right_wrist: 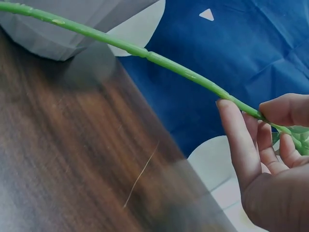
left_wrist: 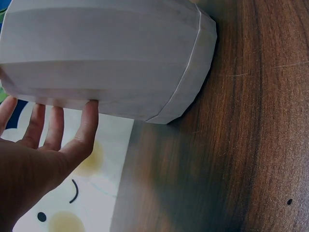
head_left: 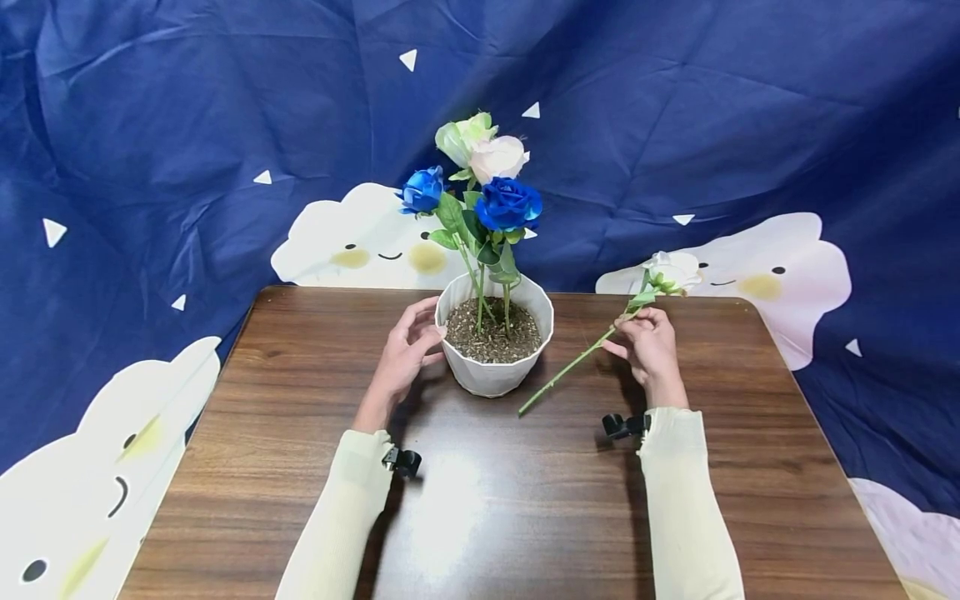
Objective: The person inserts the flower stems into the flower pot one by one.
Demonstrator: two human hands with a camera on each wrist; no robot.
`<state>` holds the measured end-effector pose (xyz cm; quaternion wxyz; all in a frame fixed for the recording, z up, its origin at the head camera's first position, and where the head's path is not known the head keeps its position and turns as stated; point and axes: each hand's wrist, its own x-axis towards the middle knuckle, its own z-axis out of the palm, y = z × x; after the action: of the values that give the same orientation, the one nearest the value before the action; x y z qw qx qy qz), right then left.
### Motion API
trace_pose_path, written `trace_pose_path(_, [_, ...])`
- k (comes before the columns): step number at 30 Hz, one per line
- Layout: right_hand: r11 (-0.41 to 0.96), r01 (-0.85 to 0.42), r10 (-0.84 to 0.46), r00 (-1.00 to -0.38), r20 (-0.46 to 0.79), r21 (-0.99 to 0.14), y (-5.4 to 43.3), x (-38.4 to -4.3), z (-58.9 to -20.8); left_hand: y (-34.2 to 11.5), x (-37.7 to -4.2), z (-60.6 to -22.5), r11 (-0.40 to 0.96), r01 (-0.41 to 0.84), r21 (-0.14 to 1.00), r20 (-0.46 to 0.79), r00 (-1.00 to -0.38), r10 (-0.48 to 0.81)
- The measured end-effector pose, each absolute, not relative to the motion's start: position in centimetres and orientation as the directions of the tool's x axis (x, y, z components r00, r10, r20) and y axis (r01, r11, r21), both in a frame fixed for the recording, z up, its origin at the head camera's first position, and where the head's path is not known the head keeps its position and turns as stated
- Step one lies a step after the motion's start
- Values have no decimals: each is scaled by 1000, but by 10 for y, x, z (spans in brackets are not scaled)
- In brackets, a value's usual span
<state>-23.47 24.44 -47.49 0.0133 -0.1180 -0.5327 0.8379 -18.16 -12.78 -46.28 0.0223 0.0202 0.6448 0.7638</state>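
A white faceted flower pot (head_left: 491, 377) filled with brown soil (head_left: 487, 342) stands near the far edge of the table. Two blue roses (head_left: 509, 204) and two pale roses (head_left: 498, 158) rise from it on green stems. At the pot's left side, my left hand (head_left: 405, 350) touches the wall, its fingers spread and extended in the left wrist view. To the right of the pot, my right hand (head_left: 651, 346) pinches the green stem (right_wrist: 186, 72) of a white rose (head_left: 672, 272) between thumb and fingers. That rose slants, bloom up to the right, bare stem end down toward the pot.
The brown wood-grain table (head_left: 517, 508) spreads out in front of the pot. Behind it hangs a dark blue cloth (head_left: 675, 100) with white triangles and smiling clouds. A black wrist mount sits at each pale sleeve (head_left: 337, 508).
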Motion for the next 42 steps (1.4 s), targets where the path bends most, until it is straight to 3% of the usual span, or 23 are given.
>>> trace_pose_path(42, [-600, -242, 213, -967, 139, -762, 216, -225, -402, -128, -181, -461, -157, -18, 987, -10, -998, 57])
